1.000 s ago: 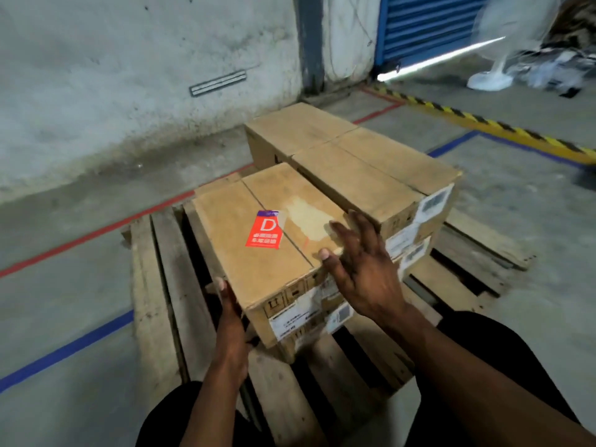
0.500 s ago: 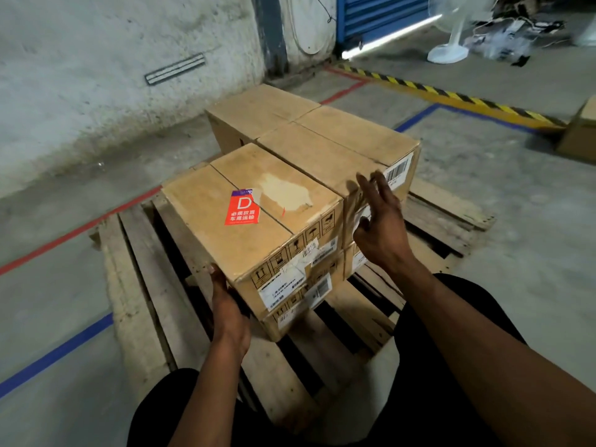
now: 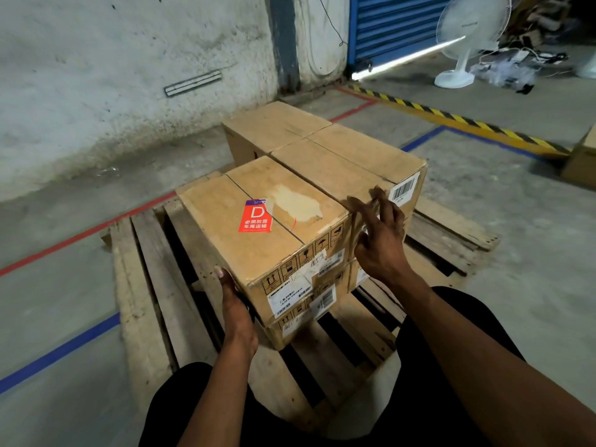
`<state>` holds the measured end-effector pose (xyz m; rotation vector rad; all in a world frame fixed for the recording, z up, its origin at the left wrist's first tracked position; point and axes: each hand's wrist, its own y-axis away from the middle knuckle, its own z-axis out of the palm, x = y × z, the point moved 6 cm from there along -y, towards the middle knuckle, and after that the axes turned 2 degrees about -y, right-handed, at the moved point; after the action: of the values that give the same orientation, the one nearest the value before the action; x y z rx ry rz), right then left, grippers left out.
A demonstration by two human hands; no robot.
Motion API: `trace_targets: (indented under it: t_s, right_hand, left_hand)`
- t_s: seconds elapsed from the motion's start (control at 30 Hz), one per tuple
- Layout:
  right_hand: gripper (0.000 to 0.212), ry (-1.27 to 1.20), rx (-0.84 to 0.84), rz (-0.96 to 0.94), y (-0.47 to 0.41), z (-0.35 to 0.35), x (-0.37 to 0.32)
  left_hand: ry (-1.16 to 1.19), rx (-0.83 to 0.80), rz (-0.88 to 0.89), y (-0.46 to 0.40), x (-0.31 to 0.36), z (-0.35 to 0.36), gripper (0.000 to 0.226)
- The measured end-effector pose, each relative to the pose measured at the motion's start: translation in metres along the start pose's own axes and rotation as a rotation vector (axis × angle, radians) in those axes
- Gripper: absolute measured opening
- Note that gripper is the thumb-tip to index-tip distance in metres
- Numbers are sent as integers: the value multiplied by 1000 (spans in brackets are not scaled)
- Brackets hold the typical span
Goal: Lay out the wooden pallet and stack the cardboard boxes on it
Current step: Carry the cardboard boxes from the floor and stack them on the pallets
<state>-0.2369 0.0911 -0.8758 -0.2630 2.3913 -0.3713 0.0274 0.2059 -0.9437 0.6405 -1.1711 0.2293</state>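
Pallet: the wooden pallet (image 3: pixel 151 285) is laid flat on the concrete floor, mid-frame, its slats running toward the wall; it is already in place for stacking.
Stack: cardboard boxes are seen two layers high on the pallet's middle and far part, the near slats left bare.
Near top box: the box with the red D sticker (image 3: pixel 254 217) is set on a lower box (image 3: pixel 300 324); its labelled front face appears roughly flush with the face below, which suggests it is being squared up.
Neighbouring boxes: a barcode-labelled box (image 3: pixel 351 162) lies touching its right side, and a further box (image 3: pixel 274 127) sits behind, toward upper centre.
Left hand: the left hand (image 3: pixel 237 312) is pressed against the lower left front corner of the sticker box, at the seam with the lower box; its thumb is raised along the edge, the other fingers are hidden, so their spread cannot be told. It is judged to be steadying or nudging.
Right hand: the right hand (image 3: pixel 380 240) is held at the front, at the joint between the sticker box and the barcode box, fingers (image 3: pixel 374 201) loosely spread and slightly blurred, nothing gripped.
Spare box: one more carton (image 3: pixel 583 159) is seen at the right edge, on the floor, well apart.
Step judged: aligning; stacking unfinished.
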Motion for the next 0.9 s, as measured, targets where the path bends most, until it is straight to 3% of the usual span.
trace_targets:
  t_s: [0.13,0.33,0.67,0.8,0.9]
  right_hand:
    - [68,-52,88,20,-1,-6,-4]
    - [59,-66,127,48,4,-8,-7]
    - [52,-471,148,219,17,-5,-6]
    - [75,-487,146,232,20,-17,-20]
    - [64,-478,150,213,17,-14,-9]
  left_hand:
    - [28,39,19,-5,8,-1,99]
    - [6,46,29,-12,6,1,58]
    - [70,-16,81,-10,5,1,62]
    - [84,-46,70,-7,3,5,62]
    - [98,-87,65,-8,2,9,70]
